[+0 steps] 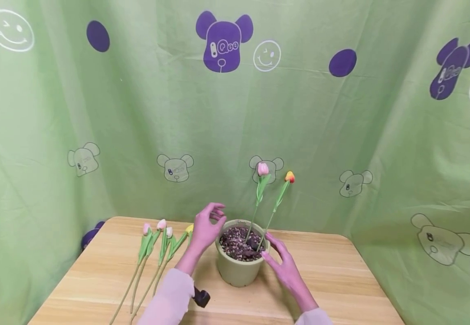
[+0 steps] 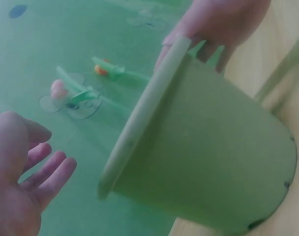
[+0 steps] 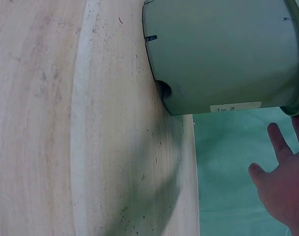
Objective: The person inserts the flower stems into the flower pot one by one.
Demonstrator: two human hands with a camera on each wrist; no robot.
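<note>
- One green pot point(image 1: 236, 273) stands on the worktop point(image 1: 332, 271), roughly midway between its left and right edges and towards the far edge; that central spot seems to suit both hands.
- Two tulips rise from the pot, counted as one pink tulip point(image 1: 262, 169) and one orange tulip point(image 1: 290, 177), both leaning towards the right edge. The dark soil point(image 1: 235, 243) round their stems is presumably what keeps them up.
- Four more can be counted lying near the left edge: three pale pink tulips point(image 1: 161, 225) and one yellow tulip point(image 1: 190, 229), partly hidden by the left arm. Their blooms point to the far edge and their stems to the person, apparently for an easy reach.
- The right hand point(image 1: 285, 266) has fingers and thumb spread against the rim on the pot's right side, probably to steady it.
- The left hand point(image 1: 206, 230) hangs just beside the rim on the other side, apart from it, its fingers loosely bent and pinching nothing.
- Beyond the far edge hangs green cloth point(image 1: 178, 113).
</note>
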